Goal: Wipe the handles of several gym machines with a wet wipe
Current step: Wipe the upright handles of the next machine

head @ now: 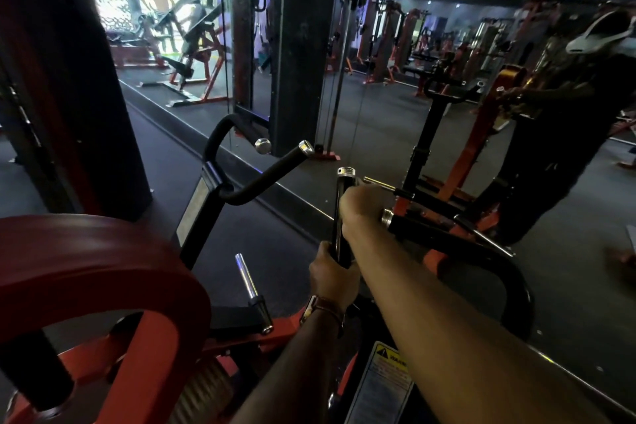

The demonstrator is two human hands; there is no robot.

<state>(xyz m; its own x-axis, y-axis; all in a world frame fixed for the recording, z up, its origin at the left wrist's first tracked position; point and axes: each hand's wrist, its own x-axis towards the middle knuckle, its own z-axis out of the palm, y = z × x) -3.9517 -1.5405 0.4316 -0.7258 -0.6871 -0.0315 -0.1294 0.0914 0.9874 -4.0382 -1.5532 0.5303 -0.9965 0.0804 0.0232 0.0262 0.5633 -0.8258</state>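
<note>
An upright black machine handle with a chrome end cap rises in the middle of the view. My left hand, with a watch on its wrist, grips the lower part of this handle. My right hand is closed around the handle higher up, just below the cap. The wet wipe is hidden; I cannot tell whether it lies under my right palm. A second black handle with a chrome tip angles up to the left. Another handle with a chrome cap runs off to the right.
A red padded seat back fills the lower left. A chrome peg stands on the orange frame. A mirror wall ahead reflects a person and machines. A dark pillar stands in front. A warning label sits low.
</note>
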